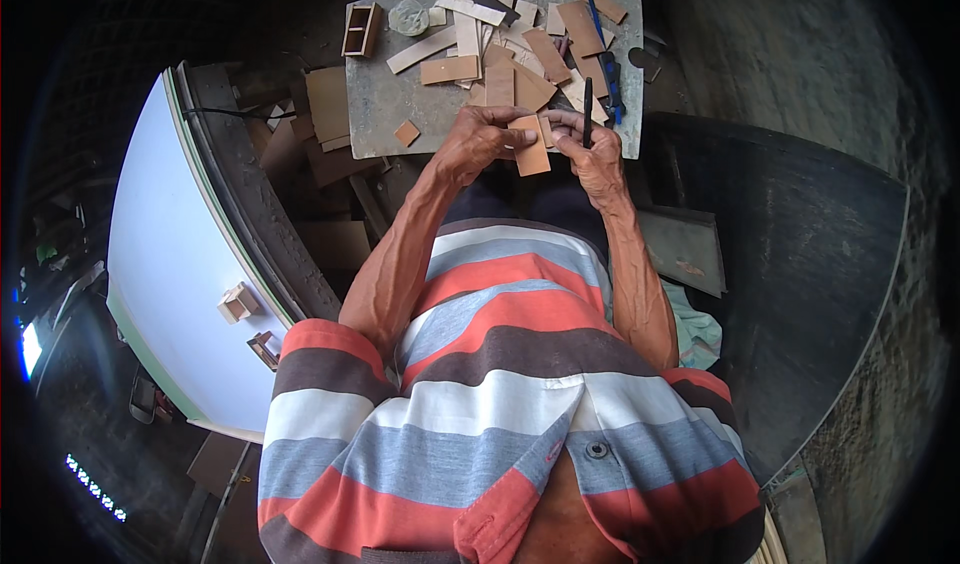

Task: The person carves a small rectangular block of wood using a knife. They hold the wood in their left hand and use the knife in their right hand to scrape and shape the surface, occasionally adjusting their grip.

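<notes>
My left hand (475, 142) pinches a thin, flat brown wooden piece (533, 158) between thumb and fingers, above the near edge of the small worktable. Close beside it, my right hand (597, 159) grips a small narrow wooden strip (546, 131), held against or very near the first piece. A black pen (588, 104) sticks up from between the fingers of that same hand. The fingertips partly cover both wooden pieces, so I cannot tell whether they are joined.
On the worktable (385, 104) lie a heap of wooden strips (468, 36), a small divided wooden box (362, 31), a clear plastic bundle (408, 18), a square chip (407, 133) and a blue cutter (611, 84). A white board (190, 254) at left carries two small wooden frames.
</notes>
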Motion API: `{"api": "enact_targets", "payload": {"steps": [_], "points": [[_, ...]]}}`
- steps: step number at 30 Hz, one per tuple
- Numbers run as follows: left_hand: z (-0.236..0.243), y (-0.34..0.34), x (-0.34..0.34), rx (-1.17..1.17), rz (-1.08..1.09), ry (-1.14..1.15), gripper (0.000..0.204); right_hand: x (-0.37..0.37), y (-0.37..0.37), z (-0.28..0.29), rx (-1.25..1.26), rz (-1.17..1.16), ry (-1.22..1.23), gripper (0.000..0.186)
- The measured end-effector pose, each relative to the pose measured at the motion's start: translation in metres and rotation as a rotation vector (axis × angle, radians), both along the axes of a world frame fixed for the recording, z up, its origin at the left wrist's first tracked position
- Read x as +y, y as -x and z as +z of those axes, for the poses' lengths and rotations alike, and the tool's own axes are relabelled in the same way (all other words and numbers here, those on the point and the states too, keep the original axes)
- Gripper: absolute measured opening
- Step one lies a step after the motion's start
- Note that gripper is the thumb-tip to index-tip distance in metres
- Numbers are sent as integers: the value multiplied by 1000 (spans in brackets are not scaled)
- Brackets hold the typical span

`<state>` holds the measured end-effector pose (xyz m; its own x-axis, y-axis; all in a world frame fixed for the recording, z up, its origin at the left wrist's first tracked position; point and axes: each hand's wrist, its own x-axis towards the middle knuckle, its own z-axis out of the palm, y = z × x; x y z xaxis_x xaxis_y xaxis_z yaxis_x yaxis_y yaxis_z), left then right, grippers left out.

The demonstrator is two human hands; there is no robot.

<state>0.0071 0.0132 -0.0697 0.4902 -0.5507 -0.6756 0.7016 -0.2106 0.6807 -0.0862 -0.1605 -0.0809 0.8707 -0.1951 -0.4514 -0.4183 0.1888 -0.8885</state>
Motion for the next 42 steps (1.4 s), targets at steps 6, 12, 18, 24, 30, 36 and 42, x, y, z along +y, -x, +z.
{"api": "enact_targets", "payload": {"steps": [6,12,18,24,30,36,42], "points": [[-3,-1,0,-8,-14,-14,42,-1,-1,3,13,6,7,30],[-3,-2,0,-6,-5,-1,43,-1,-1,0,10,-1,35,30],[-3,-2,-1,-1,-2,-23,42,-2,-1,-1,16,-5,3,30],[-4,-3,-1,-1,2,-31,40,-1,-1,-3,21,-9,10,30],[-4,-3,-2,11,10,-32,38,-3,-2,-1,46,2,20,31],[-8,-3,-2,16,14,-23,37,-5,-5,7,78,15,3,32],[-5,-5,-2,22,19,-25,38,-4,-5,5,62,10,7,31]]}}
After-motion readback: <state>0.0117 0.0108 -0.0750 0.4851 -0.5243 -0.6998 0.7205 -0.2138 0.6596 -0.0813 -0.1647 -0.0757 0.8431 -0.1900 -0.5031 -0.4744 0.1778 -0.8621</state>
